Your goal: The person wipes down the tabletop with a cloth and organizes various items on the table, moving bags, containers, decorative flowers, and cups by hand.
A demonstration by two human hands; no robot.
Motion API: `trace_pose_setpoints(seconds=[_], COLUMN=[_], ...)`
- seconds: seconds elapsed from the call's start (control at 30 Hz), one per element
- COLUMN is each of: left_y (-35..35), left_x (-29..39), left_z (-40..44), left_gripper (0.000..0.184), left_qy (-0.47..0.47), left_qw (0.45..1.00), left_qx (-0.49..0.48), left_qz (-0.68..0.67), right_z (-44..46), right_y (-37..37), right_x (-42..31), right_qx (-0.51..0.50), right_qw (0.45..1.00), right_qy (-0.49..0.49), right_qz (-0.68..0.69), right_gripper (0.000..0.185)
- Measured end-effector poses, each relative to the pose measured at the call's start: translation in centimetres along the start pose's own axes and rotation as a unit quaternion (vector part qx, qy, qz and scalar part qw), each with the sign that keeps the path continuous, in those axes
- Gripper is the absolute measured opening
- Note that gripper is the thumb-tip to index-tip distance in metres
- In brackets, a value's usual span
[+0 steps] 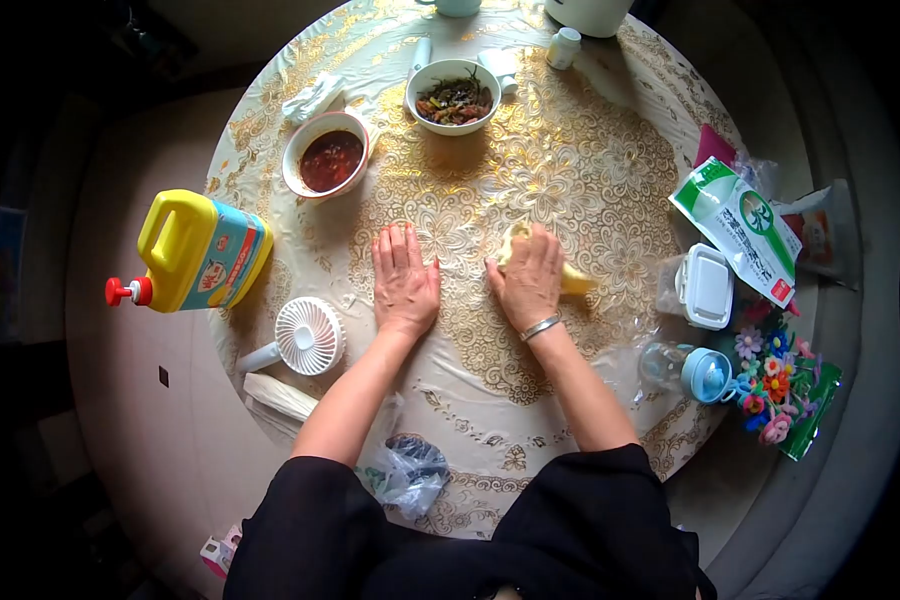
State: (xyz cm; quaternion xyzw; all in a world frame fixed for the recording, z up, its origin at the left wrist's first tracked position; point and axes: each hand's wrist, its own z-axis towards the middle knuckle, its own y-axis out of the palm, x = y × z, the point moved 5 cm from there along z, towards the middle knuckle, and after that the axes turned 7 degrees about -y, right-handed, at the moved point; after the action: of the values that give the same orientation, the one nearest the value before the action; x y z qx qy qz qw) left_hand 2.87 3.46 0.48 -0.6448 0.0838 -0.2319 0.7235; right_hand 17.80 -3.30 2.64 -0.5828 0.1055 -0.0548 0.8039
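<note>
Right hand [530, 285] clutches a yellow cloth [511, 239], apparently mid-wipe; extent wiped is unclear. Left hand [406, 287] lies flat, empty.

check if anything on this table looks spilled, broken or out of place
No spill or damage shows. It's only mildly untidy: a crumpled clear bag lies on the near side of the table, and a crumpled white tissue or cloth lies behind the sauce bowl, as if dropped there.
</note>
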Motion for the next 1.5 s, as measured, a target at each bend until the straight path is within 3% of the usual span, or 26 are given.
trace_pose_setpoints(seconds=[0.03, 0.1, 0.17, 0.23, 0.27, 0.3, 0.37, 0.5, 0.57, 0.6, 0.63, 0.7, 0.77, 0.83, 0.9, 0.97, 1.07, 1.17, 1.23, 1.33, 1.5], left_y=[0.0, 0.1, 0.1, 0.1, 0.1, 0.0, -0.2, -0.1, -0.2, -0.1, 0.0, 0.0, 0.0, -0.2, -0.1, -0.2, -0.2, -0.3, -0.1, -0.2, -0.5], left_x=[0.0, 0.2, 0.0, 0.0, -0.1, -0.2, 0.0, 0.1, 0.1, -0.1, -0.1, 0.0, 0.1, 0.0, 0.1, 0.1, 0.3, -0.1, 0.1, 0.1, 0.3], left_z=[0.1, 0.4, 0.2, 0.1, 0.0, 0.0, 0.1, -0.1, 0.0, -0.1, 0.0, 0.1, 0.2, 0.3, 0.1, 0.0, 0.0, 0.1, 0.5, 0.6, 0.0], left_gripper=[0.064, 0.064, 0.063, 0.064, 0.064, 0.064, 0.063, 0.064, 0.064, 0.064, 0.065, 0.065, 0.063, 0.063, 0.063, 0.063, 0.063, 0.063, 0.063, 0.064, 0.058], left_qy=[-0.001, 0.002, 0.003, 0.003, 0.006, 0.006, 0.001, 0.01, 0.003, 0.002, 0.004, 0.007, 0.0, -0.001, 0.0, 0.007, 0.008, 0.007, 0.01, 0.012, 0.019], left_qw=[1.0, 1.0, 1.0, 1.0, 1.0, 1.0, 1.0, 1.0, 1.0, 1.0, 1.0, 1.0, 1.0, 1.0, 1.0, 1.0, 1.0, 1.0, 1.0, 1.0, 1.0], left_qx=[-0.005, -0.008, 0.007, 0.001, -0.003, -0.003, -0.009, 0.007, -0.002, -0.004, -0.008, -0.011, 0.001, 0.005, 0.004, 0.005, 0.008, 0.001, -0.001, 0.011, 0.003], left_qz=[0.0, -0.002, 0.003, 0.003, 0.002, 0.002, -0.006, 0.003, -0.003, -0.001, 0.006, 0.012, 0.007, 0.004, -0.003, 0.021, 0.011, 0.018, 0.019, 0.016, 0.006], right_z=[-0.5, -3.0, -5.6, -3.4, -1.4, -0.1, 1.0, -3.5, -2.8, -1.6, -0.6, 0.7, -0.7, -3.0, -2.0, 1.0, 1.4, -1.5, -0.3, 3.2, 8.8], right_y=[0.1, 1.2, -2.3, -2.5, -1.9, -1.4, -1.4, -3.2, -2.0, -0.6, -0.3, -1.6, -1.9, -2.8, -2.5, -1.7, 0.3, -1.7, -1.7, 2.1, 3.1], right_x=[-0.8, -3.9, -5.5, -1.3, 2.3, 3.2, 5.5, -2.3, 0.3, 3.3, 4.8, 7.3, 5.2, 0.9, 2.5, 5.6, 3.4, -1.2, 0.6, 9.5, 17.5], right_qx=[0.0, -0.144, 0.001, -0.002, -0.016, -0.016, 0.081, 0.008, 0.015, -0.066, -0.066, 0.043, 0.02, -0.026, 0.01, 0.01, 0.057, -0.057, 0.006, 0.039, 0.185], right_qw=[1.0, 0.967, 0.953, 0.971, 0.988, 0.988, 0.996, 0.98, 0.988, 0.991, 0.991, 0.996, 0.997, 0.99, 0.984, 0.993, 0.992, 0.978, 0.987, 0.996, 0.931], right_qy=[0.003, -0.129, -0.25, -0.171, -0.063, -0.063, 0.023, -0.126, -0.057, 0.012, 0.012, 0.074, 0.074, -0.093, -0.051, 0.038, -0.014, -0.099, -0.08, 0.064, 0.304], right_qz=[-0.001, 0.168, 0.17, 0.166, 0.137, 0.137, 0.042, 0.155, 0.142, 0.113, 0.115, 0.004, 0.03, 0.106, 0.168, 0.111, 0.114, 0.174, 0.139, 0.049, 0.084], right_gripper=[0.048, 0.026, 0.01, 0.01, 0.009, 0.009, 0.01, 0.012, 0.011, 0.012, 0.012, 0.011, 0.009, 0.008, 0.008, 0.011, 0.01, 0.015, 0.012, 0.013, 0.024])
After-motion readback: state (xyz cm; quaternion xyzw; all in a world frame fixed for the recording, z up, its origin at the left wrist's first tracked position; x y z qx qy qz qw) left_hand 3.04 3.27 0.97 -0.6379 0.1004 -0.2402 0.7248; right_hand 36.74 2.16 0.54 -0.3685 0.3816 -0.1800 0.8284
